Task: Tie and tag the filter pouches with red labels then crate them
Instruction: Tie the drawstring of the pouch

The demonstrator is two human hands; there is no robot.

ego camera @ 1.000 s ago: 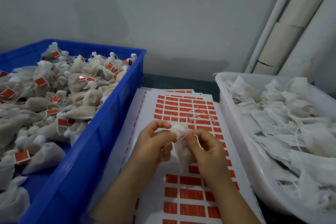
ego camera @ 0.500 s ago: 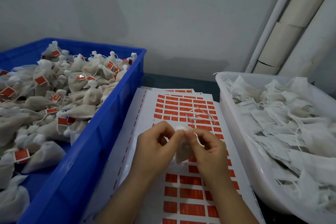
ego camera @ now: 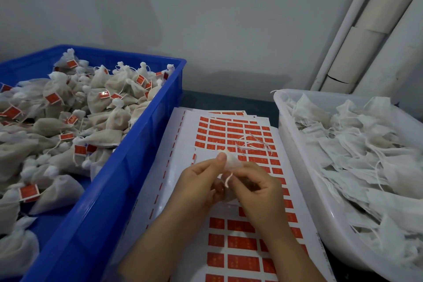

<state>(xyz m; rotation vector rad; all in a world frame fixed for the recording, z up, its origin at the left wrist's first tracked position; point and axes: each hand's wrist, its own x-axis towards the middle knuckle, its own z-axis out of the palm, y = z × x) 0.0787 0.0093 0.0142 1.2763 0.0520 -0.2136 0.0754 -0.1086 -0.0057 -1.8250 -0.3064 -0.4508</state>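
Note:
A small white filter pouch (ego camera: 231, 162) sits between both hands above the sheet of red labels (ego camera: 235, 258). My left hand (ego camera: 201, 181) grips the pouch's gathered neck, thumb on top. My right hand (ego camera: 254, 186) pinches the pouch's white string (ego camera: 228, 179) just below the neck. Most of the pouch body is hidden behind the fingers. Loose string ends (ego camera: 254, 144) trail over the labels beyond the hands.
A blue crate (ego camera: 119, 167) on the left holds several tied pouches with red tags (ego camera: 52, 98). On the right, a white tub (ego camera: 297, 155) is piled with flat untied pouches. A grey wall and pale pipes (ego camera: 366, 30) stand behind.
The pouch has turned from hanging down to lying tilted, neck pointing away. Both hands dropped slightly and closed in; the right hand now pinches the string under the neck.

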